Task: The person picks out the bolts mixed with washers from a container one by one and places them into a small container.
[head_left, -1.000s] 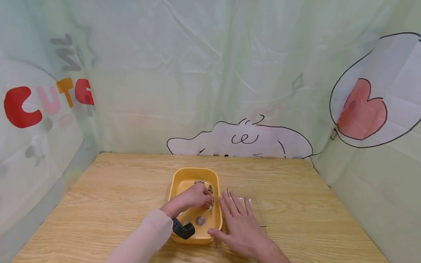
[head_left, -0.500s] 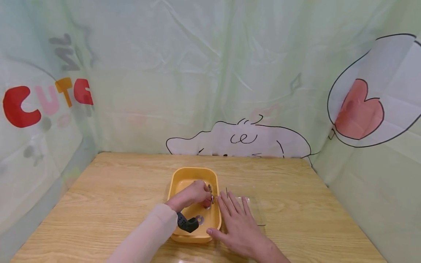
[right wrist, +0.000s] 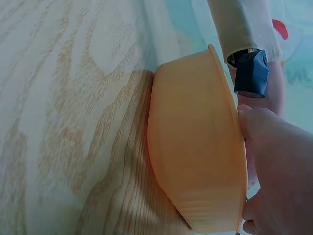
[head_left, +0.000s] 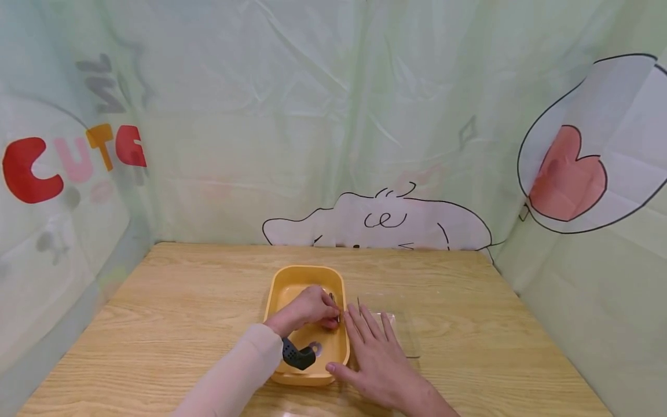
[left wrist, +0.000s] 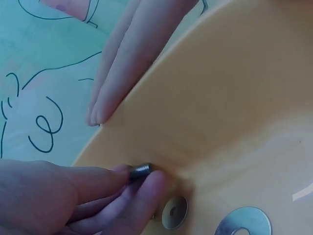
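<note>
Inside the yellow tray (head_left: 307, 379), my left hand (head_left: 311, 305) reaches to the right wall. Its thumb and fingers pinch a small dark metal bolt (left wrist: 141, 171), part of which they cover. Just beyond the fingertips in the left wrist view, a small washer (left wrist: 175, 212) leans near the wall. A wider flat washer (left wrist: 257, 220) lies on the tray floor. My right hand (head_left: 383, 365) lies along the tray's right side with fingers straight. Its thumb (right wrist: 257, 122) touches the rim in the right wrist view.
A clear flat plastic piece (head_left: 388, 318) lies on the wooden table (head_left: 208, 289), partly under the right hand. A black wrist camera (head_left: 298, 354) hangs from the left wrist over the tray. Printed curtains (head_left: 234, 145) enclose the table's back and sides.
My left fingers have moved slightly right and closed on a bolt at the tray's right wall. The right hand has stayed in place.
</note>
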The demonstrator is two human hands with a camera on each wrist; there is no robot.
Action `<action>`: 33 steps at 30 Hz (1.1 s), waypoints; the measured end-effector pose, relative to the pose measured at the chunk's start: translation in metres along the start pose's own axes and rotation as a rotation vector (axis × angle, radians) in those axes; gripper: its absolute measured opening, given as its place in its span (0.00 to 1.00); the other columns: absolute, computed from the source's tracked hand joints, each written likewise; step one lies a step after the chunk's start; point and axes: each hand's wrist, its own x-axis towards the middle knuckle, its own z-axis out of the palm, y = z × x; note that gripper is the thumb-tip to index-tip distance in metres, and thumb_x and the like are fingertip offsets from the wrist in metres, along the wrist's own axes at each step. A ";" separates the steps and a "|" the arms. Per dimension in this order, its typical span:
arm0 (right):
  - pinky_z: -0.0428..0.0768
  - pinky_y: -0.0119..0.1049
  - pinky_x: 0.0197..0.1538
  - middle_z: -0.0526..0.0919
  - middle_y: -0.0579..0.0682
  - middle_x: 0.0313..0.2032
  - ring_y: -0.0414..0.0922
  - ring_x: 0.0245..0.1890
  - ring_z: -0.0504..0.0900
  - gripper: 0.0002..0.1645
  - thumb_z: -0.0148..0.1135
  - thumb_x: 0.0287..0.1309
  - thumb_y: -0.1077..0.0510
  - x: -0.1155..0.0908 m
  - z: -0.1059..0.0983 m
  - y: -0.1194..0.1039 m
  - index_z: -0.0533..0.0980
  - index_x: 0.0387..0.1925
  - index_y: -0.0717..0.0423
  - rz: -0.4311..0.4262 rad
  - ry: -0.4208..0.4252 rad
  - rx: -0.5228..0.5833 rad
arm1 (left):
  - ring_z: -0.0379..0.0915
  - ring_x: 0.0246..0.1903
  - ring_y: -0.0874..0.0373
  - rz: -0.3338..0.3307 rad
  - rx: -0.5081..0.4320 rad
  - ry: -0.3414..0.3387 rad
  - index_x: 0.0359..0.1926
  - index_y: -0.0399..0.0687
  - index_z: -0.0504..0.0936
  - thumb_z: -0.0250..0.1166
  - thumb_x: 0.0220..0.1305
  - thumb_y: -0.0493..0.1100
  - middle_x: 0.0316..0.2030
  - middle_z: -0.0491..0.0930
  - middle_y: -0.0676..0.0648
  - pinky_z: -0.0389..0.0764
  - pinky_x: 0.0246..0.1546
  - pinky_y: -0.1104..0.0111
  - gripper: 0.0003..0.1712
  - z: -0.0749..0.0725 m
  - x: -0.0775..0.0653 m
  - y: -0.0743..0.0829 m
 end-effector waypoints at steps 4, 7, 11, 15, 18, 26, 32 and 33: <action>0.40 0.64 0.77 0.48 0.51 0.79 0.53 0.80 0.42 0.59 0.42 0.59 0.19 0.000 0.001 0.000 0.51 0.77 0.55 -0.007 0.011 0.007 | 0.86 0.27 0.54 0.002 -0.010 0.016 0.39 0.33 0.86 0.65 0.64 0.33 0.29 0.86 0.41 0.88 0.36 0.64 0.07 -0.001 0.000 0.000; 0.40 0.64 0.77 0.50 0.52 0.78 0.53 0.79 0.43 0.59 0.42 0.60 0.19 -0.001 0.000 -0.001 0.51 0.77 0.56 -0.013 0.031 0.005 | 0.86 0.27 0.53 0.011 -0.023 0.029 0.40 0.35 0.86 0.66 0.64 0.35 0.28 0.85 0.42 0.88 0.36 0.63 0.07 -0.002 0.001 -0.002; 0.40 0.64 0.77 0.50 0.52 0.78 0.53 0.79 0.43 0.58 0.43 0.61 0.20 -0.002 -0.001 -0.001 0.51 0.77 0.56 -0.017 0.042 0.014 | 0.87 0.28 0.51 0.026 -0.066 0.045 0.40 0.38 0.84 0.67 0.63 0.35 0.28 0.85 0.43 0.88 0.37 0.61 0.06 -0.002 0.003 -0.005; 0.40 0.64 0.77 0.49 0.51 0.79 0.53 0.80 0.42 0.59 0.42 0.61 0.20 -0.002 0.000 -0.001 0.50 0.77 0.55 -0.012 0.026 0.025 | 0.86 0.27 0.53 0.042 -0.092 0.053 0.40 0.39 0.83 0.66 0.64 0.36 0.29 0.85 0.43 0.89 0.37 0.61 0.06 -0.001 0.004 -0.008; 0.39 0.64 0.77 0.47 0.49 0.79 0.53 0.80 0.42 0.59 0.41 0.61 0.20 -0.002 0.000 -0.001 0.49 0.78 0.55 -0.007 0.017 0.029 | 0.86 0.27 0.55 0.050 -0.108 0.055 0.41 0.39 0.83 0.66 0.65 0.37 0.30 0.85 0.43 0.89 0.37 0.62 0.06 -0.003 0.003 -0.009; 0.39 0.62 0.77 0.47 0.52 0.79 0.53 0.80 0.43 0.57 0.44 0.63 0.23 -0.005 -0.004 0.001 0.49 0.77 0.58 -0.009 0.052 0.029 | 0.86 0.30 0.57 0.087 -0.152 0.067 0.44 0.36 0.83 0.65 0.66 0.38 0.33 0.85 0.43 0.87 0.45 0.57 0.10 -0.010 -0.002 -0.003; 0.40 0.62 0.77 0.46 0.51 0.79 0.53 0.80 0.42 0.57 0.45 0.63 0.23 -0.009 -0.012 0.011 0.49 0.77 0.57 0.017 0.073 0.027 | 0.86 0.31 0.57 0.112 -0.202 0.078 0.46 0.34 0.83 0.65 0.66 0.38 0.38 0.85 0.39 0.86 0.48 0.55 0.12 -0.014 -0.003 0.003; 0.40 0.63 0.77 0.46 0.52 0.79 0.54 0.79 0.42 0.57 0.46 0.63 0.24 -0.009 -0.013 0.013 0.50 0.77 0.58 0.019 0.084 0.026 | 0.86 0.31 0.57 0.115 -0.208 0.079 0.46 0.34 0.83 0.65 0.66 0.38 0.38 0.85 0.38 0.86 0.48 0.56 0.12 -0.014 -0.003 0.004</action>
